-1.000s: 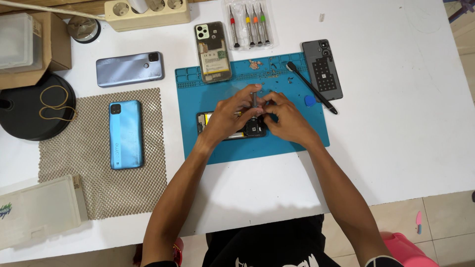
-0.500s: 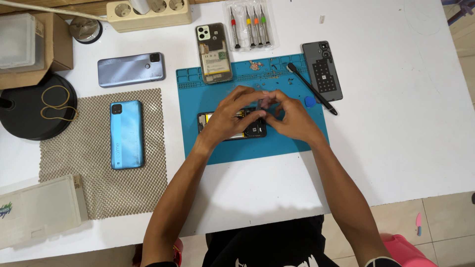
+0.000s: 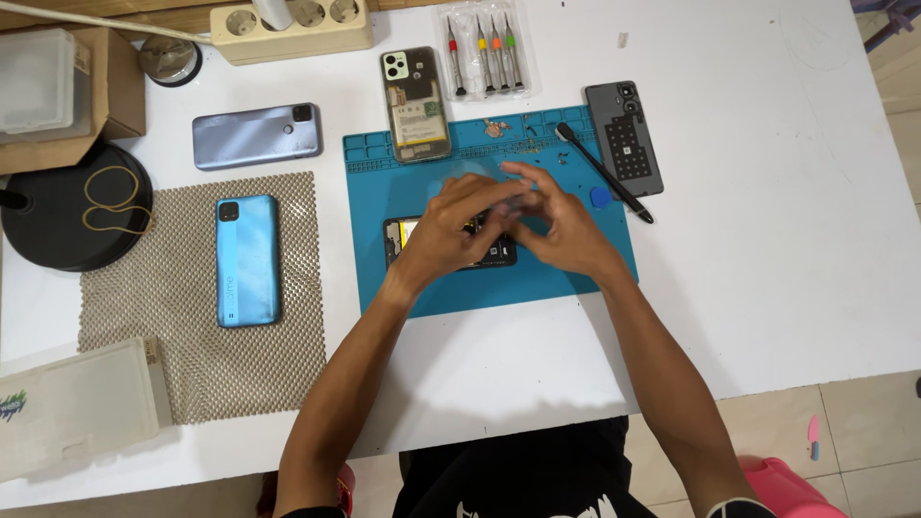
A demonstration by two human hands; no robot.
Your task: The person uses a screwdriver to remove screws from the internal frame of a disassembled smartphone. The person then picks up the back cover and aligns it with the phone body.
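An opened black phone (image 3: 401, 242) lies face down on the blue repair mat (image 3: 432, 293); only its left end shows. My left hand (image 3: 456, 230) lies over the phone's middle with its fingers curled. My right hand (image 3: 566, 230) comes in from the right, and its fingertips meet the left hand's just above the phone. The fingers are motion-blurred, so whatever sits between them is hidden. A round blue pick (image 3: 601, 198) and a black spudger (image 3: 606, 175) lie on the mat right of my right hand.
Around the mat are a phone with a clear back (image 3: 416, 105), a grey back cover (image 3: 625, 138) and a packet of screwdrivers (image 3: 482, 53). On the left are a lilac phone (image 3: 255, 135), a blue phone (image 3: 247, 261) on mesh matting (image 3: 201, 364), a black round base (image 3: 72, 206) and a plastic box (image 3: 82, 408). A power strip (image 3: 293, 24) is at the back.
Both hands have closed in on each other over the phone. The thin upright tool seen between them a second ago is no longer visible.
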